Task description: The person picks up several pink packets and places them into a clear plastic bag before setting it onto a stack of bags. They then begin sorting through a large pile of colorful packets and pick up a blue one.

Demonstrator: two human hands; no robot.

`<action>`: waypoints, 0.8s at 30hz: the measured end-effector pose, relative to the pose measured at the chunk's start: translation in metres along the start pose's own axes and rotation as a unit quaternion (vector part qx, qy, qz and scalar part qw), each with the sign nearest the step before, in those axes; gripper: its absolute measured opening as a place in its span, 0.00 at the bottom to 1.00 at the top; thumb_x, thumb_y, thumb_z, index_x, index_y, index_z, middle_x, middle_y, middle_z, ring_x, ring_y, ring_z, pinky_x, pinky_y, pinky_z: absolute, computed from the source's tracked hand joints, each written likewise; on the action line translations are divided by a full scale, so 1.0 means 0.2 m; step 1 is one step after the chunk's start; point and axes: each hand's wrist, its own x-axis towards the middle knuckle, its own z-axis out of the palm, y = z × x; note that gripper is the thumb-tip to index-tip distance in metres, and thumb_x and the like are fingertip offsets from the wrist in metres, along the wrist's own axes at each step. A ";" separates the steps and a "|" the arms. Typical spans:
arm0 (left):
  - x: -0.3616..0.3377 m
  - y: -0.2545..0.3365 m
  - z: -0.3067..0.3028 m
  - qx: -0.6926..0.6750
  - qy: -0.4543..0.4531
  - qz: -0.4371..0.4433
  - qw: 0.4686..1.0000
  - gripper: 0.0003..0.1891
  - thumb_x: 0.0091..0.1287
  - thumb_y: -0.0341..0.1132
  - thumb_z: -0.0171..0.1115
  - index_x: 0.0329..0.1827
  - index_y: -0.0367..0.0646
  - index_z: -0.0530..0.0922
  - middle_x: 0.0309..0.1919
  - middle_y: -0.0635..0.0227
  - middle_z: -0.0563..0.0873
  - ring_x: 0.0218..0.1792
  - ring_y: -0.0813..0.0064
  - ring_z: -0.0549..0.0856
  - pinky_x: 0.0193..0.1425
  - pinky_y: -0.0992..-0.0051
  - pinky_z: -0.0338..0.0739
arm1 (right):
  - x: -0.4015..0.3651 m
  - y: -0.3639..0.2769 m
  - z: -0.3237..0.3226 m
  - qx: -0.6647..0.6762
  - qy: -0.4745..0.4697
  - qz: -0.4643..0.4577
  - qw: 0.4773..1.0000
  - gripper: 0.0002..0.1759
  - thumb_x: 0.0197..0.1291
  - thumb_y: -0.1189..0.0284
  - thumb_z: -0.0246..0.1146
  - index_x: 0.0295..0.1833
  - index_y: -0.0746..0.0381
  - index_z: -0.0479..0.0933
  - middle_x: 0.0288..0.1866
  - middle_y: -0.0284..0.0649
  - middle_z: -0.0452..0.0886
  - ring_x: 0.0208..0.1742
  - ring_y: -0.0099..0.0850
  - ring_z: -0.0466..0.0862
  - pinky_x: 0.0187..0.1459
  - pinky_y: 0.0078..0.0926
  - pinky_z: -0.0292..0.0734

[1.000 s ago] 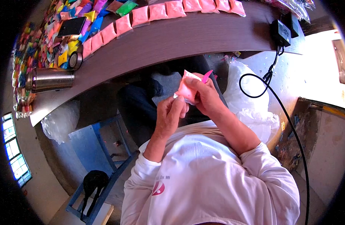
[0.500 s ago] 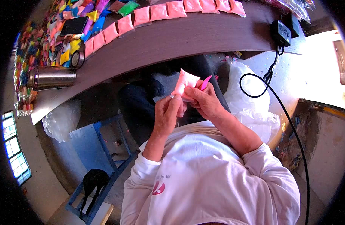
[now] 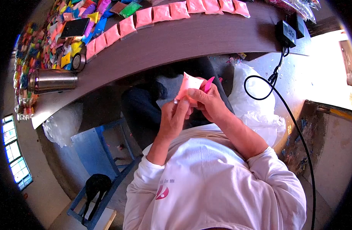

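Above my lap, a small pink packet is held between both hands, its pointed corner facing up. My left hand pinches its lower left edge. With the thumb across its front, my right hand grips the packet's right side. A bright pink pointed tool also sticks up from my right hand. On the dark table, a curved row of similar pink packets lies along the far side.
Piled coloured packets, a black phone, a steel flask and a round lid are at the left. A black box with a looped cable stands right. A blue chair is lower left.
The packet has tilted and dropped slightly in my hands. My left thumb has shifted a little to the right, further over the packet's lower edge.
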 end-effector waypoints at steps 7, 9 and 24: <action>0.00 0.01 0.02 0.026 -0.029 0.031 0.999 0.24 0.78 0.47 0.48 0.26 0.40 0.75 0.19 0.72 0.76 0.22 0.82 0.73 0.26 0.79 0.66 | 0.03 0.03 -0.07 0.050 -0.013 0.007 0.999 0.13 0.62 0.71 0.66 0.47 0.66 0.74 0.34 0.40 0.82 0.27 0.27 0.84 0.26 0.22 0.82; 0.00 0.00 0.01 0.043 -0.027 0.025 0.998 0.25 0.78 0.48 0.48 0.24 0.40 0.74 0.18 0.72 0.76 0.21 0.82 0.73 0.26 0.79 0.66 | 0.03 0.03 -0.07 0.040 -0.004 0.011 0.999 0.13 0.62 0.71 0.66 0.47 0.66 0.75 0.33 0.39 0.82 0.28 0.26 0.84 0.27 0.21 0.80; 0.00 0.00 0.01 0.029 -0.037 0.005 0.999 0.28 0.78 0.50 0.46 0.21 0.40 0.72 0.18 0.69 0.76 0.22 0.80 0.74 0.27 0.79 0.67 | 0.06 0.05 -0.03 0.055 0.084 0.004 0.995 0.08 0.64 0.72 0.62 0.42 0.66 0.75 0.31 0.43 0.82 0.23 0.29 0.82 0.23 0.26 0.78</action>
